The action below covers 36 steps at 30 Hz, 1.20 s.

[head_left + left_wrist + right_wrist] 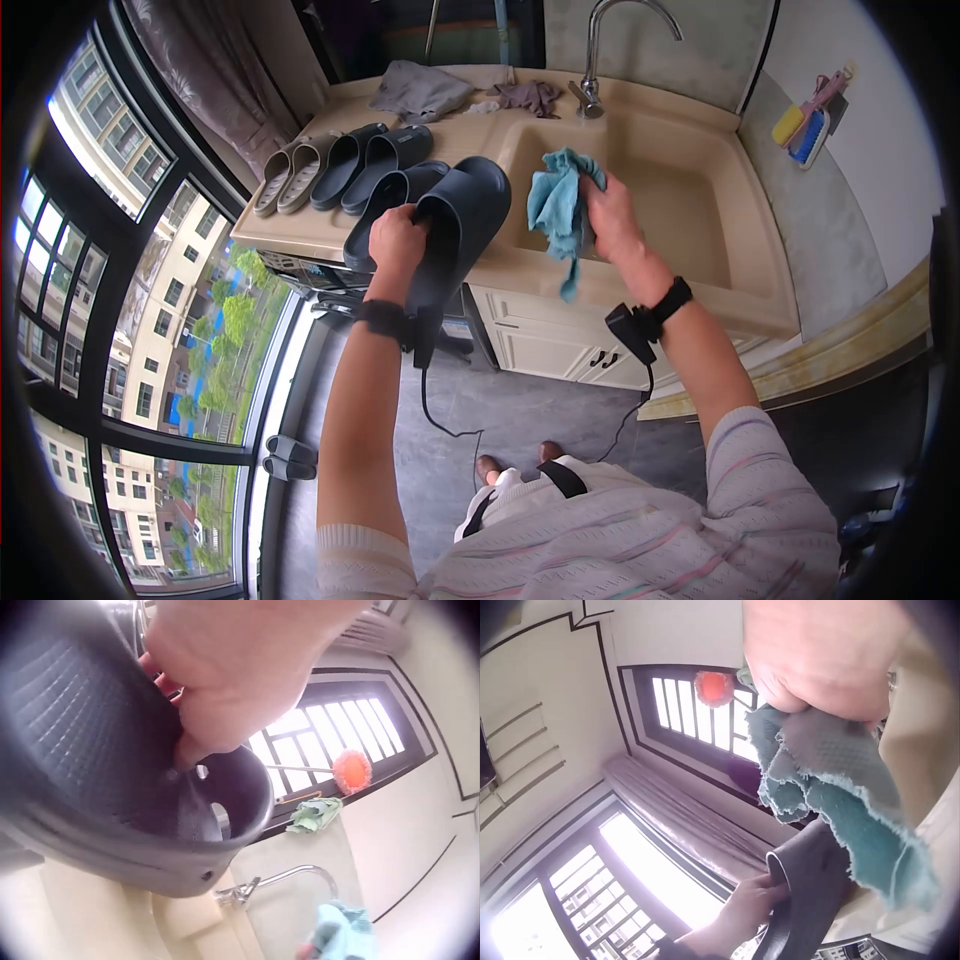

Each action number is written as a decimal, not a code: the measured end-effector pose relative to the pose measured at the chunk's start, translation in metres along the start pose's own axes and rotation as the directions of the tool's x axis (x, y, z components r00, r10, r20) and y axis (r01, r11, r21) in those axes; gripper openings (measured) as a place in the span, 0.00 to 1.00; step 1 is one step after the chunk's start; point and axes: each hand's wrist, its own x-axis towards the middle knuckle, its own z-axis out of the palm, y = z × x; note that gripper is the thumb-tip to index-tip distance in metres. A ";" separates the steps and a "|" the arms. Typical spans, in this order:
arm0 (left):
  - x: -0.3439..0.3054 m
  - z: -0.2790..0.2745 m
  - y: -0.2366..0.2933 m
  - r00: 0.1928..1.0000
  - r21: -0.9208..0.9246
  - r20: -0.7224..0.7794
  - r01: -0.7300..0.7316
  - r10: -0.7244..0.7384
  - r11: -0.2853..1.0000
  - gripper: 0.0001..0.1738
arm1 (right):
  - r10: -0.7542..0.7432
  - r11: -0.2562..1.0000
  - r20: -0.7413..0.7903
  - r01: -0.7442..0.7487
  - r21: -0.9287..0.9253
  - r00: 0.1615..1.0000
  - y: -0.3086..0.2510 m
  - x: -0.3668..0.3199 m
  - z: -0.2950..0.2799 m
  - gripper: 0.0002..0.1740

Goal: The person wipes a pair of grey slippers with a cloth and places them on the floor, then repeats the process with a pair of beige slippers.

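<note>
My left hand [397, 240] grips a dark slide slipper [470, 205] by its edge, fingers curled over the rim. The left wrist view shows the textured footbed [67, 727] and holes near the slipper's end. In my right hand [612, 215] a frayed teal cloth [557, 200] is bunched and hangs down in front of the sink; the right wrist view shows its ragged edges. Just left of the held slipper, another dark slipper [368, 222] sits on the counter, partly hidden by my hand. The two hands are apart, with the cloth away from the slipper.
A dark slipper pair [392, 152] and a beige pair [306, 172] stand at the counter's left. The sink [690, 200] has a tall faucet [590, 85]. Grey rags [420, 90] lie along the back. Brushes [808, 125] hang on the right wall. Grey slippers [290, 458] lie by the window.
</note>
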 end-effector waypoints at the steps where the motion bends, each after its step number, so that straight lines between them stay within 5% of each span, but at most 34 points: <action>1: 0.006 0.003 0.001 1.000 0.071 0.028 0.006 -0.008 0.997 0.11 | -0.002 1.000 -0.002 0.002 -0.001 1.000 -0.002 -0.007 0.000 0.10; 9: 0.023 0.013 0.014 0.997 0.385 -0.074 0.061 -0.036 0.921 0.28 | 0.068 0.998 0.124 -0.068 -0.004 0.990 -0.006 -0.034 -0.016 0.10; 11: 0.027 0.012 0.015 0.982 0.377 -0.129 0.179 -0.140 0.909 0.30 | 0.086 0.996 0.132 -0.085 -0.016 0.987 -0.003 -0.039 -0.018 0.10; 13: 0.037 0.012 0.016 0.974 0.365 -0.102 0.224 -0.201 0.903 0.29 | 0.093 0.995 0.097 -0.095 0.014 0.991 0.003 -0.040 -0.019 0.10; 15: 0.043 0.011 0.016 0.950 0.357 0.119 0.231 -0.289 0.905 0.24 | 0.065 0.998 0.092 -0.066 0.002 0.994 0.005 -0.036 -0.017 0.10; 20: 0.034 0.023 0.003 0.980 0.194 0.021 0.191 -0.199 0.962 0.19 | -0.147 0.978 0.117 0.163 -0.132 0.982 0.019 -0.011 0.002 0.10; 24: -0.014 0.015 0.005 0.985 0.078 -0.171 0.038 -0.025 0.996 0.09 | -0.387 0.792 0.217 0.443 -0.420 0.896 0.003 -0.010 0.052 0.10; 26: -0.039 0.000 0.003 0.974 0.047 -0.221 0.053 -0.041 0.998 0.08 | -0.525 0.497 0.416 0.665 -0.558 0.742 0.002 -0.023 0.079 0.11; 30: -0.078 -0.034 -0.047 0.903 -0.031 -0.424 0.068 -0.074 0.997 0.09 | -0.348 0.478 0.721 0.775 -0.414 0.600 0.013 -0.088 0.117 0.13; 32: -0.099 -0.055 -0.074 0.839 -0.055 -0.541 0.043 -0.066 0.998 0.09 | -0.174 0.498 0.879 0.810 -0.311 0.445 0.030 -0.120 0.123 0.13; 33: -0.109 -0.064 -0.090 0.827 -0.050 -0.556 0.068 -0.084 0.996 0.09 | -0.207 0.615 0.876 0.754 -0.231 0.436 0.035 -0.133 0.130 0.14; 36: -0.142 -0.084 -0.137 0.817 -0.009 -0.566 0.122 -0.106 0.992 0.12 | -0.365 0.590 0.779 0.774 -0.230 0.510 0.007 -0.125 0.173 0.15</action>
